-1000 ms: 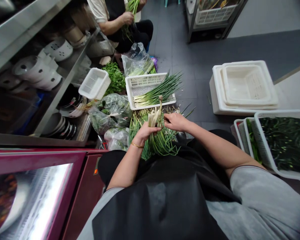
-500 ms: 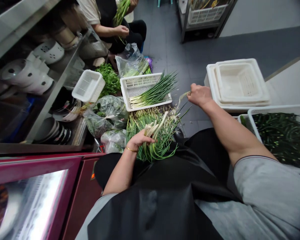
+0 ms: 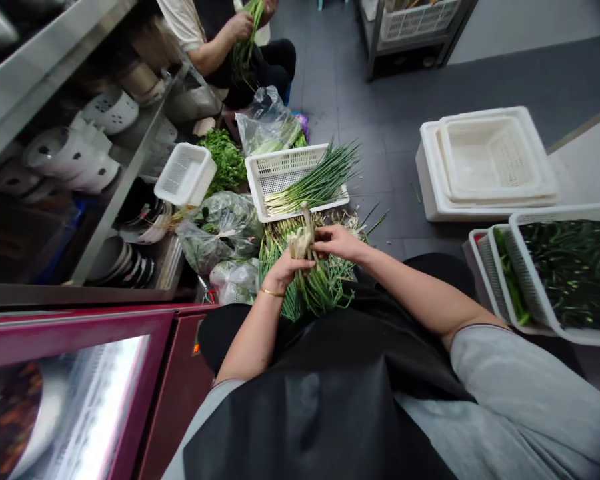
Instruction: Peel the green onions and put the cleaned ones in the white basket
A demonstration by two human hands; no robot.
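Note:
My left hand (image 3: 283, 268) is wrapped round a small bunch of scallions (image 3: 303, 241), white ends up and green tops hanging down. At the right side of the white ends, the fingers of my right hand (image 3: 336, 242) are pinched together; what lies between them is too small to make out. Below and around the hands spreads a pile of loose scallions (image 3: 273, 257). Just beyond it a white basket (image 3: 256, 193) holds a neat bundle of scallions (image 3: 313, 183), its green tips over the right rim.
Bagged vegetables (image 3: 220, 230), leafy greens (image 3: 223, 160) and a small white basket (image 3: 185, 175) lie to the left, beside a metal shelf (image 3: 130, 143). Stacked white containers (image 3: 487, 160) and a basket of green peppers (image 3: 575, 273) stand right. A seated person (image 3: 215, 50) holds green stalks ahead.
My right hand has come back from the far right to the bunch in my left hand; the pale strip it held is no longer visible. The seated person's near hand has risen to the stalks.

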